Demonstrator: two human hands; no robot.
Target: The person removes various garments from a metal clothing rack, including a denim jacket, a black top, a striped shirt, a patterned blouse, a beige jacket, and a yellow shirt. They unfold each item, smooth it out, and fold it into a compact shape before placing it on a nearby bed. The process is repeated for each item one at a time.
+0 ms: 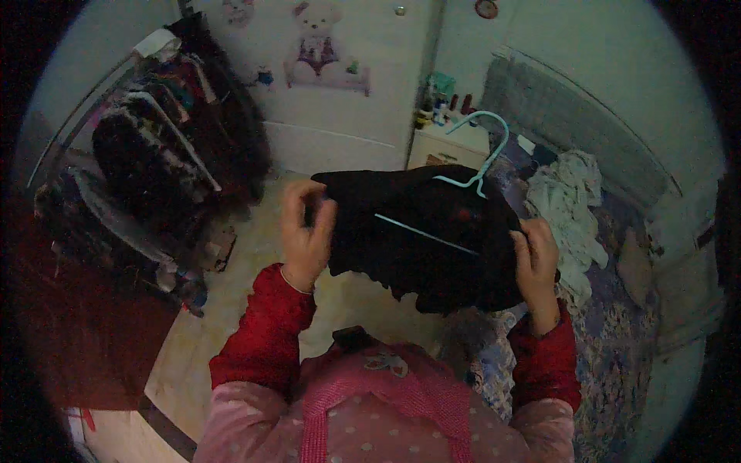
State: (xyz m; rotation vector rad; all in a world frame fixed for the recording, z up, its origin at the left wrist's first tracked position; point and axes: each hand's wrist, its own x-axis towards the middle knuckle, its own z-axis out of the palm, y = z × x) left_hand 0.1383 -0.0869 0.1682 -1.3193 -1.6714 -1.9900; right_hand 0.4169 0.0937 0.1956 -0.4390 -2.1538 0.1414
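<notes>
A black garment [399, 249] hangs in front of me, spread between my two hands. Inside its neck sits a light blue clothes hanger [502, 139], hook upward and to the right. The hanger's lower bar shows through the opening, while its ends are hidden by the cloth. My left hand [310, 231] pinches the garment's left end between thumb and fingers. At the right end, my right hand [538, 260] grips the cloth, with the thumb on the near face.
A rack of dark clothes [156, 156] stands at the left. On the right is a bed [613, 347] with patterned bedding, a pale crumpled cloth [567, 214] and a grey headboard [556, 116]. Bottles crowd a white bedside cabinet [451, 139]. A door [347, 110] bears a bear sticker.
</notes>
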